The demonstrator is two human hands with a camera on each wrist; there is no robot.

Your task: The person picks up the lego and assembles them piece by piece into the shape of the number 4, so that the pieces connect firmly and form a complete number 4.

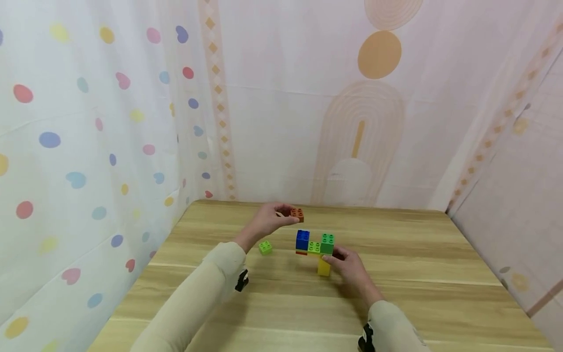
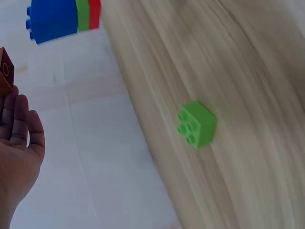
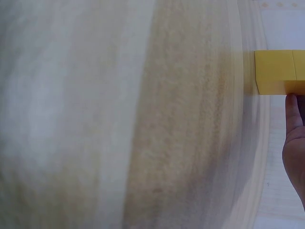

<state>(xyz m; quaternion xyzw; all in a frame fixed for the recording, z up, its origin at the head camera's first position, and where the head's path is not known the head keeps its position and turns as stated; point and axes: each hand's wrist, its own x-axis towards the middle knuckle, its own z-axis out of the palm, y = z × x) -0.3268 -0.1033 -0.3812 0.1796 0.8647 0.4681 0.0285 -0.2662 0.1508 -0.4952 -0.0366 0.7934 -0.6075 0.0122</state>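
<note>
My left hand (image 1: 270, 219) pinches an orange-brown toy brick (image 1: 297, 215) between thumb and fingers, above and behind the blue brick (image 1: 302, 239). That blue brick sits at the left end of a built piece, over thin green and red layers. A lime brick (image 1: 314, 247) bridges to a green brick (image 1: 327, 243) on the right, and yellow bricks (image 1: 324, 266) form the column below it. With its thumb in front, my right hand (image 1: 349, 266) grips the piece near the top of this column. In the right wrist view the yellow bricks (image 3: 276, 71) appear beside the fingers.
A loose lime-green brick (image 1: 265, 248) lies on the wooden table (image 1: 281, 313), left of the built piece. It shows in the left wrist view too. Patterned curtains (image 1: 272, 122) hang behind the table and along both sides.
</note>
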